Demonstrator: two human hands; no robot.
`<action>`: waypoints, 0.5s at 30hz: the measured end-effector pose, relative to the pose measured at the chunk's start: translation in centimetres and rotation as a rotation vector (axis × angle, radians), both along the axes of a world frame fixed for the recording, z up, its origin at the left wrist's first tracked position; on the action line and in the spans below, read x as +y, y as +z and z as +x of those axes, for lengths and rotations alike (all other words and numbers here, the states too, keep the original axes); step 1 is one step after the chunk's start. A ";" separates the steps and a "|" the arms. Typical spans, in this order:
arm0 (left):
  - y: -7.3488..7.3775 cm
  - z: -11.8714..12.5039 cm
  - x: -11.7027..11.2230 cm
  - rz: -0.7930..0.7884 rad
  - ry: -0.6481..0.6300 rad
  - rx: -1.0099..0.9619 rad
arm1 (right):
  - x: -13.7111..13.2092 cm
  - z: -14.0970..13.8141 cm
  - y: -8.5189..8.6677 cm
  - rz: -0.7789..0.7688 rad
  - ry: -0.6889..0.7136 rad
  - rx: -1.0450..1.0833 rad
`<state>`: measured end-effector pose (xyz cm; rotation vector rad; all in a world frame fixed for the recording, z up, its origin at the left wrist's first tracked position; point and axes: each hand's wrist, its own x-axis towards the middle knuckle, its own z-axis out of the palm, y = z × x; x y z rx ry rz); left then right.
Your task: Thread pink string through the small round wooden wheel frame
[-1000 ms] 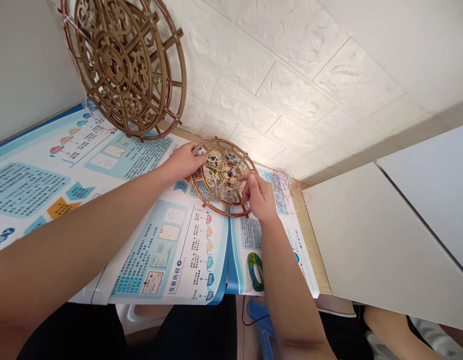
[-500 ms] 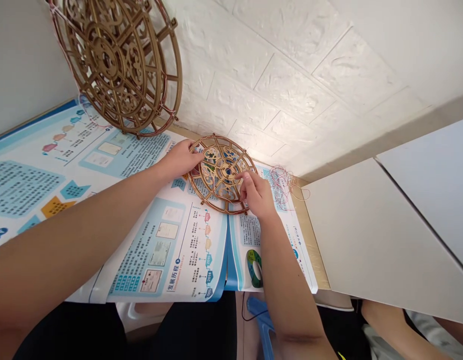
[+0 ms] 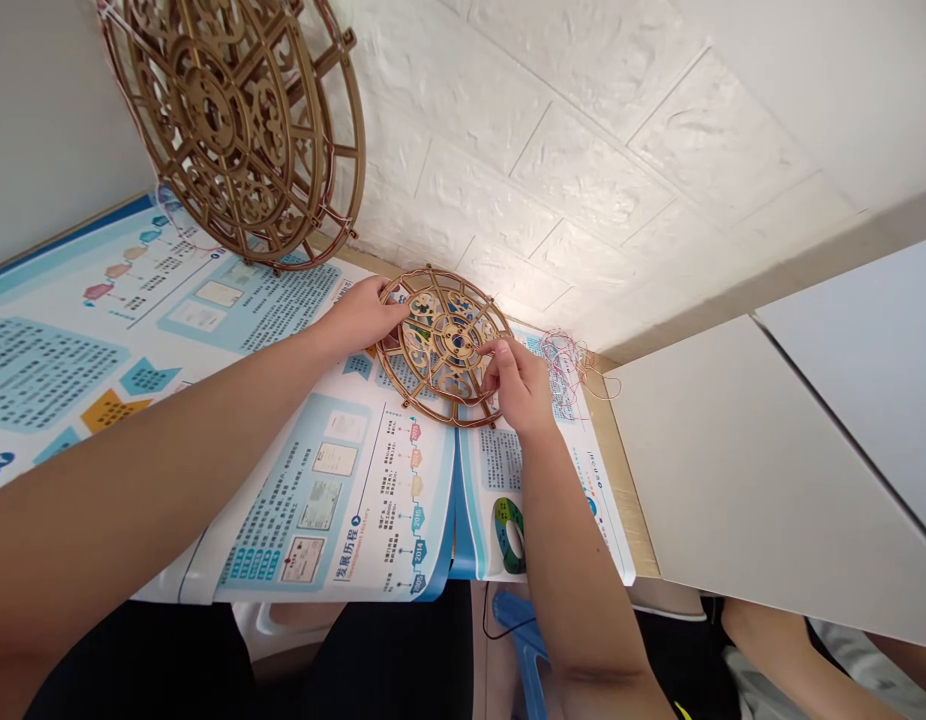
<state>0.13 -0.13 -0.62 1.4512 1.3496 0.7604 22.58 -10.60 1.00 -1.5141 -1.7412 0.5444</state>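
A round gold lattice disc (image 3: 457, 342) with scrollwork and a spoked outer ring lies on the printed sheet close to the wall. My left hand (image 3: 364, 318) grips its left rim, thumb on top and the other fingers mostly hidden beneath. At the disc's right side, my right hand (image 3: 519, 385) is closed in a pinch, index finger bent over the lattice. A thin reddish wire (image 3: 474, 402) follows the disc's lower right ring and runs into the right fingers; its end is hidden there.
Larger gold lattice discs (image 3: 238, 130) stand stacked against the wall at upper left, with wire strung on them. Tangled thin wire (image 3: 566, 365) lies right of my right hand. Printed sheets (image 3: 283, 480) cover the table. White panels (image 3: 778, 450) stand at right; another person's arm (image 3: 793, 660) shows below them.
My right hand has drawn back slightly to the right from the disc's middle, its index finger curling in. My left hand keeps its hold on the rim.
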 end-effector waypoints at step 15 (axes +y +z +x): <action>0.0 0.1 0.0 -0.037 -0.013 -0.017 | 0.1 0.0 0.0 -0.072 0.045 -0.072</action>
